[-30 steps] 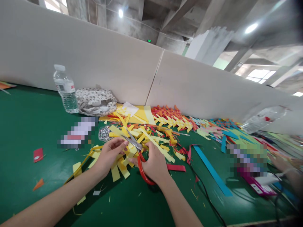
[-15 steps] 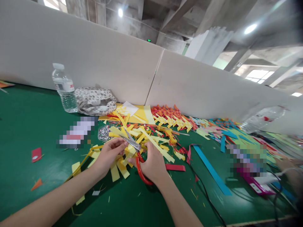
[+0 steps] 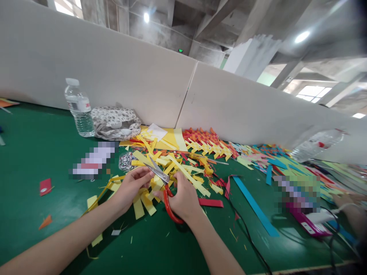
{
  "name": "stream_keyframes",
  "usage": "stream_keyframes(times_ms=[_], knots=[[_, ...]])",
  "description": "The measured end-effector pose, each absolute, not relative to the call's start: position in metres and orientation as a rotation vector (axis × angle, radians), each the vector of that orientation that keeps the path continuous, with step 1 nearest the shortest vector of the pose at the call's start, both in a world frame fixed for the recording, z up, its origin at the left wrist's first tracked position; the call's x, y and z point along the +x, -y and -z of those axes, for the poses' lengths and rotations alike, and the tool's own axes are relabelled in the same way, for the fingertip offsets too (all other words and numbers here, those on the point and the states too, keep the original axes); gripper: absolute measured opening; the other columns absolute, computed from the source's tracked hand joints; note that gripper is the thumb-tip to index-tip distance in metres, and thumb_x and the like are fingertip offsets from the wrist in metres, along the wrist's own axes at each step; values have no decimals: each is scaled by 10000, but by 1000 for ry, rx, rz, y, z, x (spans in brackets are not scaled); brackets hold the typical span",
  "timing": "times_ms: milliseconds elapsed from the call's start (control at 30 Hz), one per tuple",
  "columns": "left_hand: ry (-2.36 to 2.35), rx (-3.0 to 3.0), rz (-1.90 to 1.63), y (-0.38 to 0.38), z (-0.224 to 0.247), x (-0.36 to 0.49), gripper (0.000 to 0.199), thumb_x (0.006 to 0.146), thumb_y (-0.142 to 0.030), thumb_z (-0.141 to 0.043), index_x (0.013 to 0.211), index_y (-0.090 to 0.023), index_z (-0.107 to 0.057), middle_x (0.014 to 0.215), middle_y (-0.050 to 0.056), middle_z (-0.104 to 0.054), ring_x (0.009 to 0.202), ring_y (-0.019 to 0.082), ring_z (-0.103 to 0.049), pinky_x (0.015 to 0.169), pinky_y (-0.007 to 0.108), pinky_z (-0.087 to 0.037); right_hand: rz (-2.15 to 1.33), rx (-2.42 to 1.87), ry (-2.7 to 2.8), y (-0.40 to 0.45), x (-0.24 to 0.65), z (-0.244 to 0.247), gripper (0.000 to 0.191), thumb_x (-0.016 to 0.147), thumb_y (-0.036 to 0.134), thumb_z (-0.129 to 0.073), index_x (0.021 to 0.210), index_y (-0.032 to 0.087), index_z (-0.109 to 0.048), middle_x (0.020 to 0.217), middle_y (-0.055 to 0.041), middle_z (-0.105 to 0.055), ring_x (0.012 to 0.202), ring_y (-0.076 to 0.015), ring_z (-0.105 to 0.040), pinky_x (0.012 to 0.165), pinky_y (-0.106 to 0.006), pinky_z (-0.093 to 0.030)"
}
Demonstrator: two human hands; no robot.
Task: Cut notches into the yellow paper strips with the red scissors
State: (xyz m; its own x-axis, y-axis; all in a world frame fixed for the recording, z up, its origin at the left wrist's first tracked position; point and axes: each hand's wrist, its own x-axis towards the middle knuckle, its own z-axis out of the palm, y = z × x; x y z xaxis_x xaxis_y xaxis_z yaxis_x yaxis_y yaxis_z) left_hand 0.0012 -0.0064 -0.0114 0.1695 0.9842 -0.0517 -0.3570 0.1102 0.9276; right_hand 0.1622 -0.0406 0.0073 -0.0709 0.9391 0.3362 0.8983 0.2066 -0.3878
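Note:
My right hand (image 3: 185, 196) is closed around the red handles of a pair of scissors (image 3: 162, 175). The blades stand slightly apart and point up and to the left. My left hand (image 3: 134, 187) is closed in a pinch, its fingertips right by the lower blade; what they grip is hidden. Yellow paper strips (image 3: 139, 206) fan out below and between the two hands. Beyond the blades lies a loose heap of more yellow strips (image 3: 189, 177). A small clear tray of tiny black-and-white pieces (image 3: 126, 161) sits just past my left hand.
At the back stand a water bottle (image 3: 80, 110) and a patterned pouch (image 3: 116, 123) against the white partition (image 3: 129, 76). Woven red and yellow paper pieces (image 3: 203, 141) lie right of them. A black cable (image 3: 243, 229), blue strip (image 3: 255, 206), magenta power strip (image 3: 306, 221) and another person's hand (image 3: 348, 202) are right.
Both hands and the scissors keep almost the same place and pose. The whole view has shifted very slightly; nothing is visibly taken up or let go.

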Motion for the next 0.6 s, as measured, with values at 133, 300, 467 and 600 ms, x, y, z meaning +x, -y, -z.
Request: stream_keyframes(times_ms=[133, 300, 467, 600], knots=[[-825, 946, -1182, 5, 13, 1, 127, 642, -265, -666, 704, -179, -597, 572, -53, -495, 481, 41, -421, 474, 140, -365, -101, -1698, 1975, 41, 162, -8, 393, 619, 430, -597, 871, 194, -410, 798, -39, -542, 712, -202, -533, 552, -263, -371], [-830, 948, -1178, 6, 11, 1, 128, 648, -279, -658, 710, -186, -595, 550, -59, -476, 475, 43, -411, 467, 141, -355, -125, -1680, 1959, 41, 162, -6, 393, 615, 422, -604, 870, 193, -411, 807, -40, -545, 710, -199, -530, 569, -266, -380], [-859, 989, -1186, 9, 7, 3, 151, 629, -298, -669, 686, -179, -595, 588, -43, -505, 484, 55, -422, 471, 161, -362, -155, -1618, 1894, 41, 161, -4, 355, 612, 390, -613, 838, 191, -425, 744, -18, -526, 635, -162, -498, 539, -246, -364], [-885, 1019, -1172, 11, 3, 5, 160, 622, -312, -669, 657, -181, -583, 577, -48, -512, 473, 57, -435, 480, 175, -361, -371, -1560, 1741, 38, 161, -3, 264, 644, 354, -591, 756, 209, -402, 618, 43, -446, 541, -120, -432, 486, -223, -343]])
